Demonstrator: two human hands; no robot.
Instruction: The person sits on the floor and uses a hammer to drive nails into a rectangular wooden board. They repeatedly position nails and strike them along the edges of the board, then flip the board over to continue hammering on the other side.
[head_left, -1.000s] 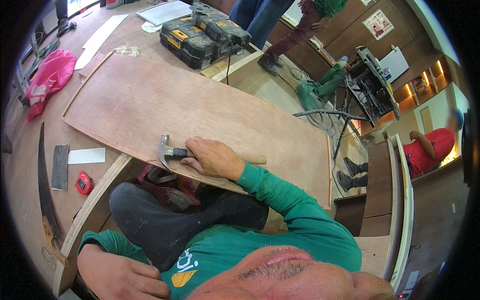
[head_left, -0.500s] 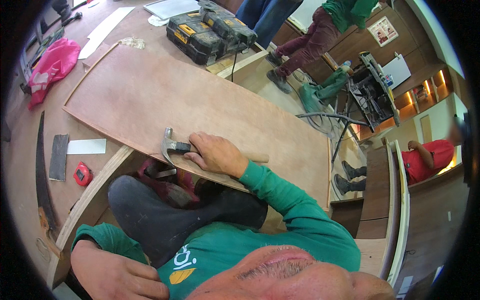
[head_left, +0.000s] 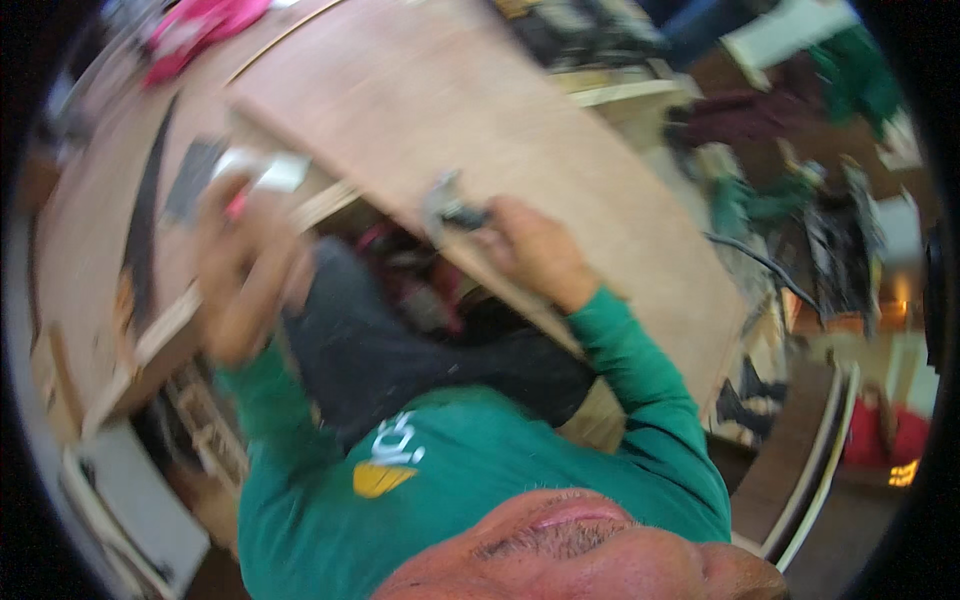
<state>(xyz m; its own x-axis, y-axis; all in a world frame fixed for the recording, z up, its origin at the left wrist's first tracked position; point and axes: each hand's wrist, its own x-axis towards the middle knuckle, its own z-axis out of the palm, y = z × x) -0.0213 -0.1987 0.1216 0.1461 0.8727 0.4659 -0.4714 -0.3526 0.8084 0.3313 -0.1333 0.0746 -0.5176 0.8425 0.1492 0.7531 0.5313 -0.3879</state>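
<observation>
Motion blur throughout, heaviest on the left hand. Light moderate, diffuse; warm glow far right. Black fisheye rim, edges bent.

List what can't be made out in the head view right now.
- Left grip: blurred in the head view; finger positions and any contact are unclear.
- Hammer: most of its handle is hidden by the right grip.
- Small red object: mostly covered by the left grip.
- Pink fabric: cut off by the head view's upper edge.
</observation>
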